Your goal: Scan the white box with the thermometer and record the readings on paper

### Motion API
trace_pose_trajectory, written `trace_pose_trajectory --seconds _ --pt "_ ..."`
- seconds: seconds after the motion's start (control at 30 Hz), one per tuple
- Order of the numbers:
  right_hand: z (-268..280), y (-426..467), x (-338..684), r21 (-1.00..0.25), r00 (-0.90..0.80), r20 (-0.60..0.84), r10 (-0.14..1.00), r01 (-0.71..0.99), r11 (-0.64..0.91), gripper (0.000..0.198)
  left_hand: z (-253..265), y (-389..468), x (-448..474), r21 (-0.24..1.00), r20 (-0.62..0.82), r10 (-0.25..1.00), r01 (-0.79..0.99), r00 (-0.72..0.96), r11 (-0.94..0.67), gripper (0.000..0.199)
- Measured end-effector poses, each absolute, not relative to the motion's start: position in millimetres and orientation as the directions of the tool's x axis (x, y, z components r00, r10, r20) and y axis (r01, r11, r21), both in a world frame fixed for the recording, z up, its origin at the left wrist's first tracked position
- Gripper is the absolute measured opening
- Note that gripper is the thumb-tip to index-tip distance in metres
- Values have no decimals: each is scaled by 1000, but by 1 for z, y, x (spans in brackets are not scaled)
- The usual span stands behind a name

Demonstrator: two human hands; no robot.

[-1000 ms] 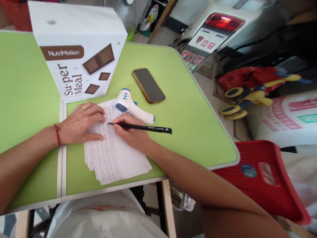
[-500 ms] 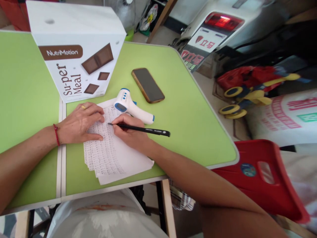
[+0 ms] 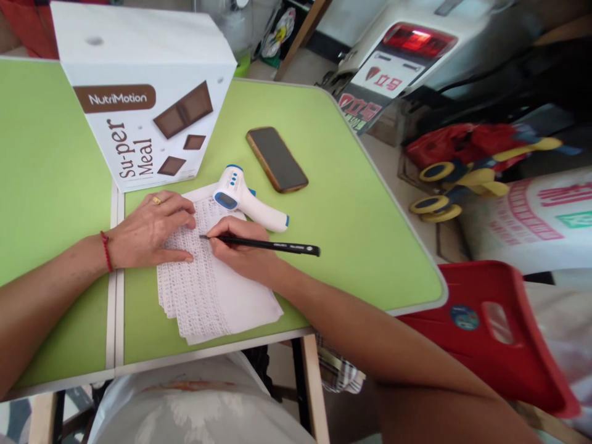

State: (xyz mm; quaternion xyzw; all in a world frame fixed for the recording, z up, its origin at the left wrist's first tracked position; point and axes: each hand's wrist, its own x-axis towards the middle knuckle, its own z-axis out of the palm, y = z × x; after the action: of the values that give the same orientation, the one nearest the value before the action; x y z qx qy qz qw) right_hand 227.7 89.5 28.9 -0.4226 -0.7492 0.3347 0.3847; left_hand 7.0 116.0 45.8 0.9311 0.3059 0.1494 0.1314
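A black pen (image 3: 271, 243) is pinched in my right hand (image 3: 243, 246), its tip on a stack of white paper sheets (image 3: 250, 296). Small handwriting in rows covers the left part of the top sheet. My left hand (image 3: 150, 231), with a ring and a red bracelet, rests on the upper left of the sheets, its fingers apart and slightly bent. Just above my right hand lies a white and blue infrared thermometer (image 3: 250, 200), partly over the sheets' top edge.
A phone (image 3: 277, 159) lies behind the thermometer on the green folding table (image 3: 361, 246). At the back left stands a white NutriMotion box (image 3: 143, 80). To the right are a red plastic chair (image 3: 485, 345), a yellow-wheeled toy (image 3: 462, 179) and a white vehicle with a red taillight (image 3: 419, 40).
My right hand and the pen have shifted very slightly down along the page. My left hand stays in place.
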Motion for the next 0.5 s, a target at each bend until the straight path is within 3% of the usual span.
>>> trace_pose_trajectory --seconds 0.33,0.5 --pt "28 89 228 -834 -311 309 899 365 413 9 46 116 6 323 207 602 527 771 -786 44" --pt "28 90 231 -765 -360 349 865 425 485 11 46 116 7 328 196 613 538 765 -777 43"
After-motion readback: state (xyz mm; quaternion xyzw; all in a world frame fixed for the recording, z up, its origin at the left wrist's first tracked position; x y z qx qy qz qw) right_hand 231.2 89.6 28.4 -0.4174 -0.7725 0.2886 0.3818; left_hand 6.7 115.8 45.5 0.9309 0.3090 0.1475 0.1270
